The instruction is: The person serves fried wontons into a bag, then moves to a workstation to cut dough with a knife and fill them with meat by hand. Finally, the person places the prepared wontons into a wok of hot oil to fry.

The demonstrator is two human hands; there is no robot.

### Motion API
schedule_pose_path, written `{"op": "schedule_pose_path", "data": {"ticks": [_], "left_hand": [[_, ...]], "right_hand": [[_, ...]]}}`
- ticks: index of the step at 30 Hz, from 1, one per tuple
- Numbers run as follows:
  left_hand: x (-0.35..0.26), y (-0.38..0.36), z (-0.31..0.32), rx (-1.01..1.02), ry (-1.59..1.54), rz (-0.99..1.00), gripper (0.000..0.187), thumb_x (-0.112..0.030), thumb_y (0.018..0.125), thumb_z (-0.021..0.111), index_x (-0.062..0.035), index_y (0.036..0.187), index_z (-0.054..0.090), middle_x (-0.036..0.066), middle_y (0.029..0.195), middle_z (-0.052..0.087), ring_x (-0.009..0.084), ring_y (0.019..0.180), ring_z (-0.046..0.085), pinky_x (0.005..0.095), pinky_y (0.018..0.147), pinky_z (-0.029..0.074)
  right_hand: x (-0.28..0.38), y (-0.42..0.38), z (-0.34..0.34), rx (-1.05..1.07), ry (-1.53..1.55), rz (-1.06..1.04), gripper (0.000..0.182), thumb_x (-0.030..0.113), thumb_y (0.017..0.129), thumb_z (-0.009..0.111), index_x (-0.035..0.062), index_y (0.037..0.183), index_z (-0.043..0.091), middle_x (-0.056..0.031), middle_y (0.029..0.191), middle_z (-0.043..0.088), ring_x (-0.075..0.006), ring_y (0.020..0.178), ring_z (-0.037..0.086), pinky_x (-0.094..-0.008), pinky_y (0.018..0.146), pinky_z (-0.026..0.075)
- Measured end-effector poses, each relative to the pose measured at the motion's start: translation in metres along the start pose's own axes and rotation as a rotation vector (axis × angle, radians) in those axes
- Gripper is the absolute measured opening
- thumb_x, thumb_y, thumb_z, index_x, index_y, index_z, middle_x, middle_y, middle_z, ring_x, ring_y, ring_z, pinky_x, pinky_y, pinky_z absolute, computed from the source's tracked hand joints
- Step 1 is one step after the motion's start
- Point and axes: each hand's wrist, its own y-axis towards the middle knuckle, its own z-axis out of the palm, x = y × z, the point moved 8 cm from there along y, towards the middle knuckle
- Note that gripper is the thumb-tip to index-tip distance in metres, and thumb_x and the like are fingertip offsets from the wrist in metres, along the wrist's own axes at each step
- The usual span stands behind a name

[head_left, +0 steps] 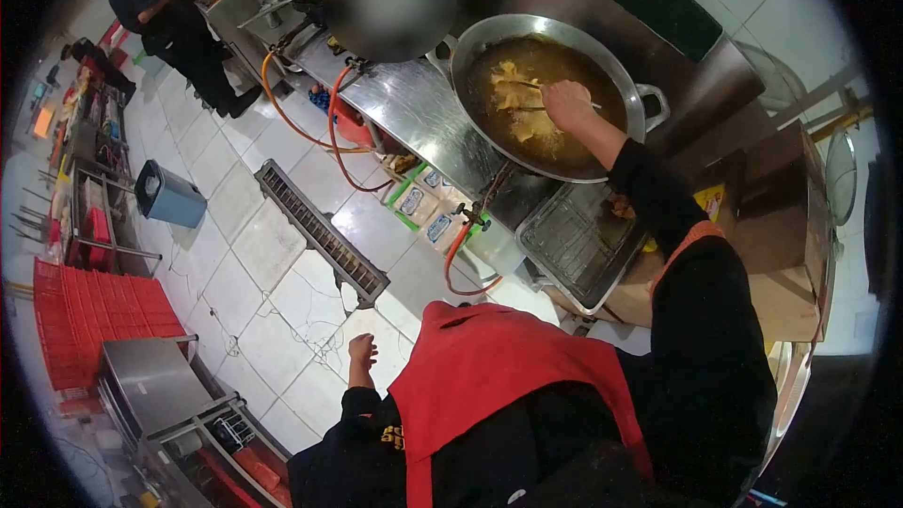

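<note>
My right hand [570, 105] is closed around a pair of thin tongs [517, 109] over a large metal wok [480, 33]. The tongs' two arms point left, spread apart, around golden frying pieces [512, 94] in the brown oil [564, 61]. More pieces float close to the tips. My left hand [362, 350] hangs low beside my red apron [508, 357], over the tiled floor, its fingers loosely bent and apart with nothing in them.
A wire-racked tray [574, 240] lies just below the wok, near cardboard boxes [771, 235]. Orange gas hoses [334, 122] hang from the steel counter [404, 99]. A floor drain grate [320, 230], a grey bin [171, 196] and red crates [103, 315] stand leftward. Another person [179, 28] works at far left.
</note>
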Motion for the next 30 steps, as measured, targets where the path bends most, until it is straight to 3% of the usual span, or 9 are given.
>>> {"op": "schedule_pose_path", "data": {"ticks": [8, 12, 15, 17, 20, 21, 24, 26, 30], "left_hand": [[0.005, 0.007, -0.011, -0.022, -0.004, 0.017, 0.032, -0.022, 0.076, 0.054, -0.0115, 0.106, 0.057, 0.011, 0.079, 0.058, 0.0256, 0.063, 0.057, 0.0435, 0.054, 0.046], [-0.023, -0.001, 0.007, 0.059, 0.038, 0.045, 0.039, -0.026, 0.080, 0.051, -0.0115, 0.116, 0.048, 0.014, 0.091, 0.056, 0.0277, 0.076, 0.056, 0.0465, 0.063, 0.044], [-0.036, -0.002, 0.014, 0.075, 0.016, 0.080, 0.036, -0.026, 0.079, 0.053, -0.0117, 0.112, 0.052, 0.011, 0.085, 0.057, 0.0249, 0.071, 0.056, 0.0447, 0.060, 0.044], [-0.042, -0.002, 0.018, 0.079, 0.006, 0.103, 0.034, -0.025, 0.078, 0.055, -0.0124, 0.109, 0.055, 0.009, 0.079, 0.057, 0.0224, 0.066, 0.056, 0.0429, 0.057, 0.044], [-0.047, -0.001, 0.022, 0.098, 0.076, 0.095, 0.038, -0.027, 0.079, 0.052, -0.0118, 0.114, 0.050, 0.012, 0.087, 0.056, 0.0269, 0.074, 0.056, 0.0462, 0.061, 0.043], [-0.047, 0.002, 0.023, 0.103, 0.086, 0.099, 0.038, -0.027, 0.079, 0.052, -0.0118, 0.114, 0.050, 0.012, 0.087, 0.056, 0.0269, 0.074, 0.056, 0.0462, 0.061, 0.043], [-0.048, 0.006, 0.026, 0.116, 0.119, 0.104, 0.039, -0.029, 0.079, 0.053, -0.0116, 0.113, 0.050, 0.012, 0.086, 0.056, 0.0271, 0.073, 0.056, 0.0465, 0.060, 0.043], [-0.047, 0.004, 0.026, 0.071, 0.092, 0.087, 0.032, -0.026, 0.078, 0.052, -0.0124, 0.106, 0.057, 0.008, 0.074, 0.057, 0.0211, 0.058, 0.055, 0.0364, 0.047, 0.044], [0.006, -0.003, 0.025, 0.214, 0.352, 0.153, 0.031, -0.030, 0.078, 0.051, -0.0117, 0.101, 0.060, 0.008, 0.072, 0.057, 0.0204, 0.058, 0.055, 0.0374, 0.047, 0.045]], "right_hand": [[-0.012, 0.009, 0.017, 0.073, 0.247, 0.147, 0.048, 0.009, 0.080, 0.045, 0.0070, 0.127, 0.038, -0.0154, 0.094, 0.061, -0.0293, 0.084, 0.060, -0.0371, 0.069, 0.050], [-0.033, -0.008, 0.006, 0.014, 0.329, 0.186, 0.053, 0.008, 0.075, 0.048, 0.0100, 0.128, 0.039, -0.0176, 0.095, 0.060, -0.0297, 0.084, 0.060, -0.0391, 0.070, 0.049], [-0.061, -0.018, 0.010, -0.040, 0.529, 0.280, 0.055, 0.009, 0.071, 0.053, 0.0160, 0.125, 0.045, -0.0170, 0.098, 0.059, -0.0279, 0.087, 0.060, -0.0351, 0.072, 0.049], [-0.084, -0.015, 0.024, -0.193, 0.750, 0.250, 0.060, 0.008, 0.067, 0.054, 0.0207, 0.125, 0.045, -0.0156, 0.088, 0.061, -0.0241, 0.076, 0.061, -0.0339, 0.067, 0.048], [-0.108, -0.048, 0.000, -0.051, 1.137, 0.354, 0.061, 0.010, 0.066, 0.056, 0.0227, 0.125, 0.046, -0.0109, 0.073, 0.061, -0.0194, 0.061, 0.059, -0.0312, 0.058, 0.046], [-0.120, -0.052, -0.011, -0.260, 1.108, 0.313, 0.060, 0.011, 0.067, 0.059, 0.0226, 0.124, 0.047, -0.0073, 0.061, 0.057, -0.0154, 0.050, 0.053, -0.0293, 0.051, 0.043], [-0.141, -0.063, -0.005, -0.138, 1.117, 0.369, 0.061, 0.009, 0.067, 0.059, 0.0228, 0.125, 0.046, -0.0060, 0.062, 0.057, -0.0144, 0.051, 0.053, -0.0294, 0.050, 0.043], [-0.135, -0.087, -0.024, -0.012, 1.149, 0.455, 0.062, 0.008, 0.068, 0.060, 0.0225, 0.126, 0.045, -0.0076, 0.068, 0.058, -0.0153, 0.055, 0.055, -0.0307, 0.053, 0.043], [-0.149, -0.087, 0.000, -0.179, 0.961, 0.320, 0.064, 0.010, 0.063, 0.063, 0.0217, 0.124, 0.046, -0.0154, 0.090, 0.061, -0.0240, 0.075, 0.059, -0.0312, 0.069, 0.045]]}}
